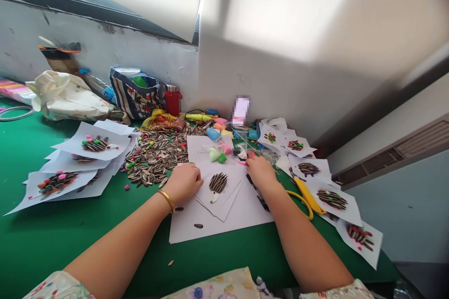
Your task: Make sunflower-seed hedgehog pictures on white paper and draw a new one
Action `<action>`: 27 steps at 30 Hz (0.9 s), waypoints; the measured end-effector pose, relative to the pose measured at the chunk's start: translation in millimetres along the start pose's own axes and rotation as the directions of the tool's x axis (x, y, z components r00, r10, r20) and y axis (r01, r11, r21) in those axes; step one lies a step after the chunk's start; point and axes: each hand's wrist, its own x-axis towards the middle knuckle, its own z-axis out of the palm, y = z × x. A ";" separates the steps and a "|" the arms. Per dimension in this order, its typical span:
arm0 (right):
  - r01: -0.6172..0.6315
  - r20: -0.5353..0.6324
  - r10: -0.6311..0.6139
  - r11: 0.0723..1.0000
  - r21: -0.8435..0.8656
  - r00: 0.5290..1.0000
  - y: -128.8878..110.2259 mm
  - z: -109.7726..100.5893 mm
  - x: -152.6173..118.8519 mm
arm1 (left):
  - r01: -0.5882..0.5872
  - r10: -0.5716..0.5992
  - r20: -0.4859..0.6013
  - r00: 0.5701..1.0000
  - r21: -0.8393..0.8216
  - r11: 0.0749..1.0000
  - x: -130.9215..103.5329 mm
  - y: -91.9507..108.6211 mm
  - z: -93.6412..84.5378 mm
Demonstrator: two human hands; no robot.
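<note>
White paper, likely light and floppy, bears the fragile-looking hedgehog inward from the tabletop's front edge, best lifted by bare corners; left hand and right hand curl, any pinch hidden.

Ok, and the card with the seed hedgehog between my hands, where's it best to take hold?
Probably pinch the card by its bare right edge, coming in low from that side with your right hand. Striped seeds sit on its middle, so the margin spares them. It lies flat, and another sheet peeks out underneath, so catch only the top layer.
</note>
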 end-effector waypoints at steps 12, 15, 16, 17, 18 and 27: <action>0.032 0.054 -0.030 0.999 -0.026 0.998 -2.3 -4.8 23.8 | -0.023 0.018 0.048 0.999 0.099 0.995 -5.5 7.1 -1.5; 0.033 0.026 -0.032 0.999 -0.020 0.999 -1.7 -5.3 21.8 | -0.025 0.020 0.052 0.998 0.095 0.995 -5.9 8.1 -1.3; 0.036 0.009 -0.036 0.999 -0.015 0.999 -1.0 -6.4 20.0 | -0.025 0.020 0.054 0.998 0.093 0.995 -5.9 8.2 -1.2; 0.037 -0.009 -0.037 0.999 -0.014 0.999 -0.2 -7.9 17.6 | -0.025 0.020 0.054 0.998 0.092 0.995 -5.9 8.2 -1.1; 0.038 -0.038 -0.039 0.999 -0.008 0.999 0.6 -9.9 14.6 | -0.025 0.020 0.054 0.998 0.093 0.995 -6.0 8.2 -1.1; 0.124 -0.181 0.047 0.562 0.818 0.982 -15.8 -14.1 -41.5 | -0.033 0.027 0.064 0.998 0.095 0.995 -5.9 8.2 -1.7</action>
